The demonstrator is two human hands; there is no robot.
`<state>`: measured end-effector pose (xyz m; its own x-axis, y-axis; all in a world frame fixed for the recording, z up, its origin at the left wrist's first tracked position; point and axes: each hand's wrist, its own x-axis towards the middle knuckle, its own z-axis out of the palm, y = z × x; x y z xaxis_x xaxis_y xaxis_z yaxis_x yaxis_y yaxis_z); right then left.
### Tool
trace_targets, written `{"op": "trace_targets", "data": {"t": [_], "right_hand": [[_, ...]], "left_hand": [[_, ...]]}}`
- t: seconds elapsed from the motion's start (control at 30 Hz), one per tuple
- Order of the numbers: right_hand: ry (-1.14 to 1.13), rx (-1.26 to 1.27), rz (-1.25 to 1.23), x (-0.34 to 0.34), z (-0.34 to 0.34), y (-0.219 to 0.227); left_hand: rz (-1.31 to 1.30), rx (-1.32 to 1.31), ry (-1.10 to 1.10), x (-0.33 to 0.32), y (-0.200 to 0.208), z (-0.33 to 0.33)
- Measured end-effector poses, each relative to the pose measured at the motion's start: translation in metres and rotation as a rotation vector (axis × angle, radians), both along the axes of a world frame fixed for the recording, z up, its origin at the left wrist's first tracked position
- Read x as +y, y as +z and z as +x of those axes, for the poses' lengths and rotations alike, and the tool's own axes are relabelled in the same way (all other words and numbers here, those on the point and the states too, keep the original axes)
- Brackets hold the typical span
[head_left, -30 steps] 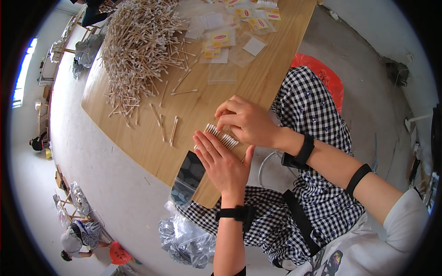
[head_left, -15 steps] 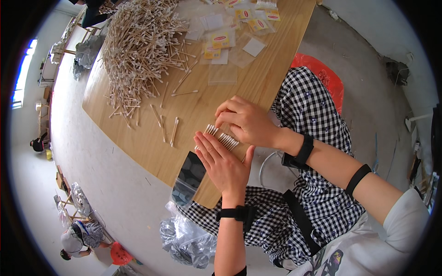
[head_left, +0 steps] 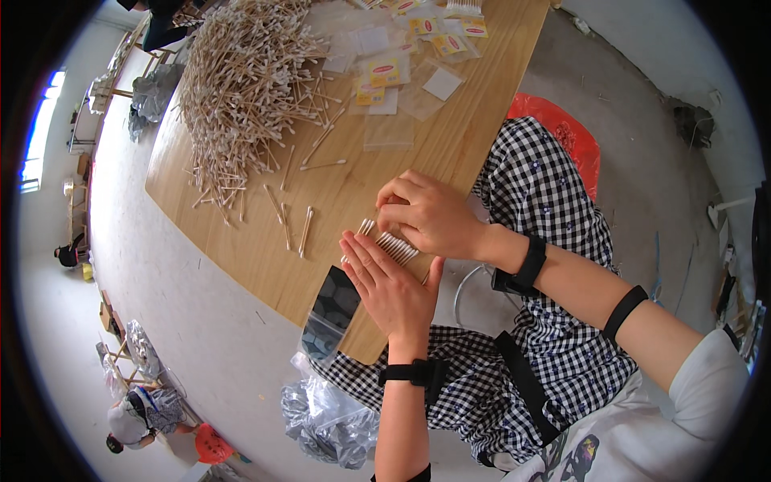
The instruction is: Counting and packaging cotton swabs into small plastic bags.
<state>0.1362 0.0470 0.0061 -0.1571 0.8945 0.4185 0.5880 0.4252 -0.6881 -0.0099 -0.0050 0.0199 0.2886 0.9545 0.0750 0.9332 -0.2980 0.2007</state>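
Near the table's close corner, my left hand (head_left: 393, 292) lies flat with its fingers stretched over a row of cotton swabs (head_left: 397, 247). White tips stick out past the fingers, with a larger group on the right and a few swabs (head_left: 367, 226) on the left. From the right, my right hand (head_left: 434, 217) reaches in with bent, closed fingers at the swabs' far ends. Its fingertips partly hide the swabs they touch. A dark phone-like slab with a hexagon pattern (head_left: 334, 299) lies left of my left hand, partly under a clear bag (head_left: 323, 337).
A big heap of cotton swabs (head_left: 241, 88) covers the table's far left, with loose swabs (head_left: 306, 231) before it. Clear zip bags (head_left: 389, 135) and yellow-labelled packets (head_left: 384, 71) lie at the far side. A red bag (head_left: 590, 153) is beyond the right edge; a person (head_left: 132, 422) is at lower left.
The left group of swab tips has shrunk and the right group has widened. My right fingers have shifted slightly rightward; my left hand stays in place.
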Motion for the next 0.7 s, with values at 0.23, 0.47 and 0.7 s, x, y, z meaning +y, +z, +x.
{"op": "trace_targets", "data": {"t": [0.23,0.47,0.7], "right_hand": [[-0.040,0.015,0.018,0.001,-0.003,0.001],[-0.004,-0.052,-0.012,0.005,-0.006,0.008],[0.107,-0.164,-0.046,0.032,-0.020,0.021]], "left_hand": [[-0.013,-0.003,0.005,0.000,0.001,0.001],[-0.031,-0.012,0.010,-0.001,0.001,-0.001],[-0.010,-0.032,0.023,-0.005,0.005,0.000]]}}
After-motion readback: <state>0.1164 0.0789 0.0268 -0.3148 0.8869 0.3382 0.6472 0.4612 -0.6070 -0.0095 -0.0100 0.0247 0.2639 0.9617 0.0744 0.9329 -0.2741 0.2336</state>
